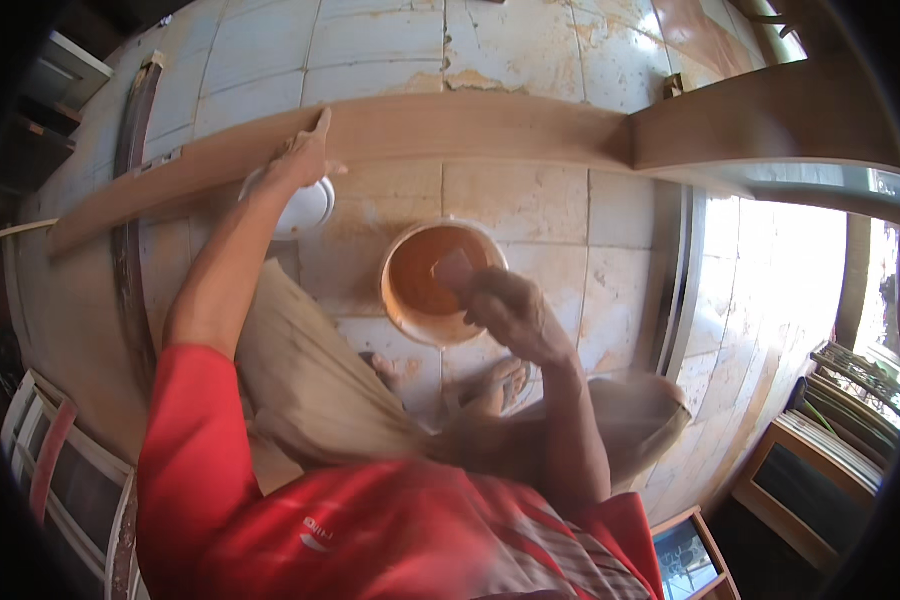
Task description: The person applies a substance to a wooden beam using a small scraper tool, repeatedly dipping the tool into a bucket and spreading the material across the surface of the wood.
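A long brown wooden board lies across the space in front of me. My left hand rests at its near edge, index finger and thumb stretched out; the other fingers are partly hidden. Below that wrist is a white round tub, partly covered by my forearm. In front of my knees stands a round bucket with an orange-brown inside. Over its right side, my right hand is closed around a small, pale, flat squarish piece. Motion blurs this piece, so its exact kind is unclear.
A wide wooden panel meets the board's right end. Dark beams run beneath it at the left, with a metal-edged rail at the right. Framed panels lean at the lower right, and a white frame stands lower left.
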Tool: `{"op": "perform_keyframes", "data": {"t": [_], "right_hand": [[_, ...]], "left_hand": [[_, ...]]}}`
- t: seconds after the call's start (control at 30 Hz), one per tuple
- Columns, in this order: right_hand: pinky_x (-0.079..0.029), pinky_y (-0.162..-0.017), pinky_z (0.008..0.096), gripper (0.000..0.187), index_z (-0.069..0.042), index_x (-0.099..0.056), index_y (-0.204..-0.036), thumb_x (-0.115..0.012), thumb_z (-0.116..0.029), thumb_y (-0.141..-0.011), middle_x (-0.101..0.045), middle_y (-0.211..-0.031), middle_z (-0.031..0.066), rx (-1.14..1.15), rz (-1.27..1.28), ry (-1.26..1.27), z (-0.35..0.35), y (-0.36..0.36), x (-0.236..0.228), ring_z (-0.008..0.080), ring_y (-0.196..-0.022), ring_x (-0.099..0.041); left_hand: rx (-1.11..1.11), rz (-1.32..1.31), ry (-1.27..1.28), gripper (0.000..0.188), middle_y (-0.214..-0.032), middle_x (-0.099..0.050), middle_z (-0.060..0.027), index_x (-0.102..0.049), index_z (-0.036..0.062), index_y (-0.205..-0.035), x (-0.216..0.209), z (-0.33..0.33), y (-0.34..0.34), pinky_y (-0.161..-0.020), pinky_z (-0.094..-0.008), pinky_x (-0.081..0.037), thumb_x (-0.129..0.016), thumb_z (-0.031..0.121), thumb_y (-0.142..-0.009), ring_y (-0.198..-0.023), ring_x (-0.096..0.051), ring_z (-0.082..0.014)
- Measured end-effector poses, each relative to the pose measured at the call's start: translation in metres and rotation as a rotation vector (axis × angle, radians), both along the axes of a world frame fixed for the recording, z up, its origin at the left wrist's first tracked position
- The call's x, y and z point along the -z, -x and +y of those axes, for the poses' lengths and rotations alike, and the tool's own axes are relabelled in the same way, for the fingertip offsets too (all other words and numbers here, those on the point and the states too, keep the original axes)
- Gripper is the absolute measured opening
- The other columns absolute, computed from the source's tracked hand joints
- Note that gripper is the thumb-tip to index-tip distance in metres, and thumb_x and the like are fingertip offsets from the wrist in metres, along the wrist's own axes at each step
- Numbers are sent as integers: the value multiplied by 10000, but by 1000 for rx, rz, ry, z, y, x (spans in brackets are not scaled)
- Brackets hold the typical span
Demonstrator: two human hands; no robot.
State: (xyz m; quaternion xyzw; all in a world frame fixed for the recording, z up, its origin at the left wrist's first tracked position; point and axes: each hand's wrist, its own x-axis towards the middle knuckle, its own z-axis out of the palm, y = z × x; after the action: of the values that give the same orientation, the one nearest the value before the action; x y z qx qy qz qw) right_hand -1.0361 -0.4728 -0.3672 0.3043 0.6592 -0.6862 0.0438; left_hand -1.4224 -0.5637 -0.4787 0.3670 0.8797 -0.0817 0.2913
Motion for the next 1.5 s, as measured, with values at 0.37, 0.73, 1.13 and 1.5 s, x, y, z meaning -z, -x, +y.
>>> {"op": "perform_keyframes", "data": {"t": [0.37, 0.73, 1.13, 1.5], "right_hand": [[-502, -636, 271, 244, 10, -676, -1033, -599, -206, -950, -708, -831, 93, 419, 54, 235, 41, 5, 2, 139, -714, -644], [-517, -693, 285, 322, 18, -674, -1216, -581, -183, -983, -692, -916, 62, 480, -44, -500, 160, 43, 136, 121, -781, -644], [-524, -865, 460, 270, -73, -714, -1201, -581, -121, -970, -695, -1054, 201, 280, -77, -1058, 175, 56, 155, 382, -989, -667], [-533, -884, 485, 335, -74, -649, -1287, -580, -75, -959, -597, -1106, 176, -140, -264, -1338, 158, 52, 138, 372, -1063, -617]], "left_hand": [[59, 51, 57, 1210, -1315, -613, -339, -57, 85, -1649, -1, 7, -6, -1061, -523, -485, -858, 406, -800, -1261, -592, -467], [106, 147, 19, 1210, -1244, -665, -297, -118, 44, -1636, 9, 7, -7, -1011, -478, -524, -866, 449, -775, -1185, -656, -412], [117, 158, -17, 1200, -1220, -679, -288, -132, 59, -1635, 17, -1, -3, -996, -486, -532, -869, 448, -772, -1180, -661, -405], [89, 109, 1, 1175, -1229, -660, -324, -79, 93, -1646, 10, 5, -6, -1015, -496, -518, -848, 396, -812, -1197, -637, -449]]}}
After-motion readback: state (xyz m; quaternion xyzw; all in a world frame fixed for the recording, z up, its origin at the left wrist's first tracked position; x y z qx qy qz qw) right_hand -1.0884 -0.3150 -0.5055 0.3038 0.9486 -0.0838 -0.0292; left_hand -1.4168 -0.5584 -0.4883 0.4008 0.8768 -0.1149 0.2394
